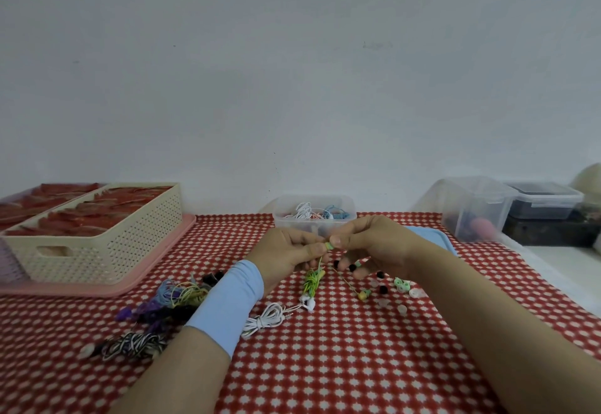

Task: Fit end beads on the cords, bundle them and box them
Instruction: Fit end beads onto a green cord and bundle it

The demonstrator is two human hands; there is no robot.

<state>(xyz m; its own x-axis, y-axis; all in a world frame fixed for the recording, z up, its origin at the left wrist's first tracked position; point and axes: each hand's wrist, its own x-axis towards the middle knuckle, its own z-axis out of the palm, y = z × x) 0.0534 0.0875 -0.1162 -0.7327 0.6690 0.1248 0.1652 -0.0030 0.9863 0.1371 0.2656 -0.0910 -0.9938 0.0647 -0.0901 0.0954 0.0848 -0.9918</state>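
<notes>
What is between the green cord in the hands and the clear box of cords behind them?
Nothing visible. The left hand and right hand pinch the green cord directly in front of the clear box, which is open on top. Loose beads and other cords lie nearer the person, off that way.

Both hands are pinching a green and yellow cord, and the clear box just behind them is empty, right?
Not quite. The clear box is not empty: the head view shows coiled cords in white, blue and orange inside it. The rest holds: the left hand and the right hand both pinch the green and yellow cord just in front of the box.
</notes>
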